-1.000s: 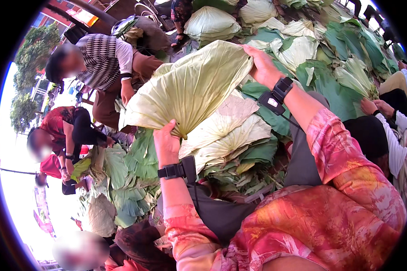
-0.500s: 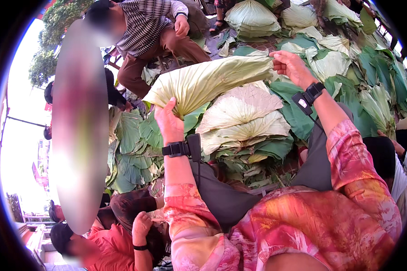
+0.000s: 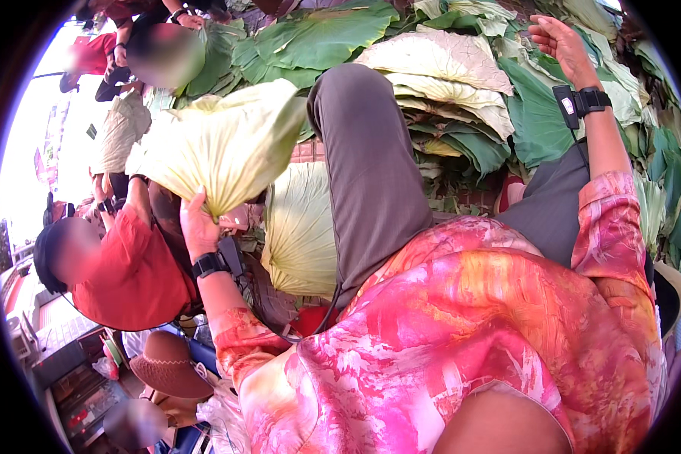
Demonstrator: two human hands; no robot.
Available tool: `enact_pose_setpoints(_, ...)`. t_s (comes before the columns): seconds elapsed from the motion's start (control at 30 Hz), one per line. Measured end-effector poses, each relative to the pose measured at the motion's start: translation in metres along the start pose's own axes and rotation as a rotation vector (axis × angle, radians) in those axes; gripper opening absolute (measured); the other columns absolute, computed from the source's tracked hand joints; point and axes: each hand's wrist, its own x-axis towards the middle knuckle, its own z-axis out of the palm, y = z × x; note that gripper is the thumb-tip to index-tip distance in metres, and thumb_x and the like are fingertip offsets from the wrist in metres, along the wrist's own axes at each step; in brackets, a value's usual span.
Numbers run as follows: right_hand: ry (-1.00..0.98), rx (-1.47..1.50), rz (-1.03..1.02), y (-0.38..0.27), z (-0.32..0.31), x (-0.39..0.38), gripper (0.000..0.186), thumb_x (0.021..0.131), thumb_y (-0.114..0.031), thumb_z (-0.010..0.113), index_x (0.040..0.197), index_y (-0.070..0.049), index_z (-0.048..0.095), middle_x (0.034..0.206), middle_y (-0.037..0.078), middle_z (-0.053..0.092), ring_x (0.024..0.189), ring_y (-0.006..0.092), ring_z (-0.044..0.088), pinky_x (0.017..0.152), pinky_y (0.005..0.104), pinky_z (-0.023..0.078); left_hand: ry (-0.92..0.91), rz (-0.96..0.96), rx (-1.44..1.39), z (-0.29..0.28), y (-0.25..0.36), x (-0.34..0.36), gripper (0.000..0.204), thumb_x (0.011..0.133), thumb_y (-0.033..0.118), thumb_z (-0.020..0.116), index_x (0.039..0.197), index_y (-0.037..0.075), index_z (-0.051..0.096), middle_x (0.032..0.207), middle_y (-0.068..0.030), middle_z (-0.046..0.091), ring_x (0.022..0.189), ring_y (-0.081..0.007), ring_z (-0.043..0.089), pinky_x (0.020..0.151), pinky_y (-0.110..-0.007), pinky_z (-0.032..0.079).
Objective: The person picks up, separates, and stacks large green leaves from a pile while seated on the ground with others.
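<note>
Head view showed you had just let go with your right hand (image 3: 560, 47): half a second earlier its fingers were at the leaf's far edge, and now it hung well apart from the leaf, empty, fingers loosely curled. Your left hand (image 3: 199, 227) alone held the leaf (image 3: 219, 147), pinched at its gathered base with the thumb on the near face, the pale fan spreading upward from that grip. Whether it was a single layer, you could not tell.

The leaf had also shifted. Earlier it stretched between both hands; now it was out to your left, beyond your left knee (image 3: 352, 98). The pile (image 3: 439, 68) lay well to the right of your left hand, below and left of your right. Just right of and below your left hand, a second leaf (image 3: 301, 231) rested beside your thigh. A co-worker (image 3: 140, 276) sat close on that hand's left. For the handling, this seemed to mean two-handed spreading had given way to one-handed carrying.
</note>
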Motion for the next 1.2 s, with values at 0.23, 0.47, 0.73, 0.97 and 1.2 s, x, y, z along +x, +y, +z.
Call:
enact_pose_setpoints(0.23, -0.055, -0.221, 0.108, 0.021, 0.026, 0.002, 0.029, 0.092, -0.031, 0.055, 0.112, -0.011, 0.060, 0.095, 0.000, 0.065, 0.078, 0.0050, 0.060, 0.064, 0.0190, 0.047, 0.175, -0.346, 1.154, -0.223, -0.185, -0.096, 0.044, 0.073, 0.014, 0.070, 0.111, -0.005, 0.057, 0.093, -0.0132, 0.064, 0.076, -0.0216, 0.061, 0.065, -0.031, 0.049)
enact_pose_setpoints(0.47, -0.043, -0.458, 0.239, 0.035, 0.009, -0.021, 0.028, 0.091, -0.033, 0.054, 0.105, -0.010, 0.060, 0.089, 0.000, 0.063, 0.073, 0.0081, 0.059, 0.061, 0.0223, 0.047, 0.192, -0.083, 0.801, -0.123, -0.118, -0.022, 0.038, 0.078, 0.014, 0.068, 0.110, -0.005, 0.059, 0.101, -0.0132, 0.064, 0.090, -0.0200, 0.060, 0.080, -0.032, 0.047)
enact_pose_setpoints(0.73, 0.310, -0.236, 0.192, 0.049, -0.033, -0.038, 0.035, 0.083, -0.025, 0.063, 0.105, 0.001, 0.058, 0.092, 0.009, 0.063, 0.072, 0.0184, 0.065, 0.057, 0.0293, 0.051, -0.507, 0.278, 0.307, 0.197, 0.045, 0.002, 0.034, 0.089, 0.017, 0.060, 0.117, -0.002, 0.056, 0.112, -0.0090, 0.060, 0.101, -0.0190, 0.058, 0.086, -0.032, 0.046)
enact_pose_setpoints(0.97, 0.566, 0.041, 0.449, 0.083, -0.096, -0.074, 0.051, 0.079, -0.025, 0.069, 0.118, 0.001, 0.049, 0.117, 0.014, 0.054, 0.077, 0.0247, 0.065, 0.055, 0.0330, 0.052, -0.946, 0.195, 0.282, 0.380, 0.023, 0.036, 0.029, 0.092, 0.017, 0.058, 0.115, 0.000, 0.058, 0.106, -0.0086, 0.063, 0.097, -0.0172, 0.060, 0.083, -0.030, 0.048)
enact_pose_setpoints(1.2, 0.779, 0.352, 0.804, 0.191, -0.050, -0.060, 0.045, 0.082, -0.015, 0.065, 0.124, -0.007, 0.049, 0.127, 0.014, 0.048, 0.087, 0.0355, 0.064, 0.047, 0.0370, 0.049, -0.844, 0.090, 0.625, 0.394, -0.040, 0.074, 0.028, 0.090, 0.019, 0.058, 0.111, 0.001, 0.060, 0.098, -0.0070, 0.064, 0.086, -0.0173, 0.063, 0.074, -0.029, 0.049)
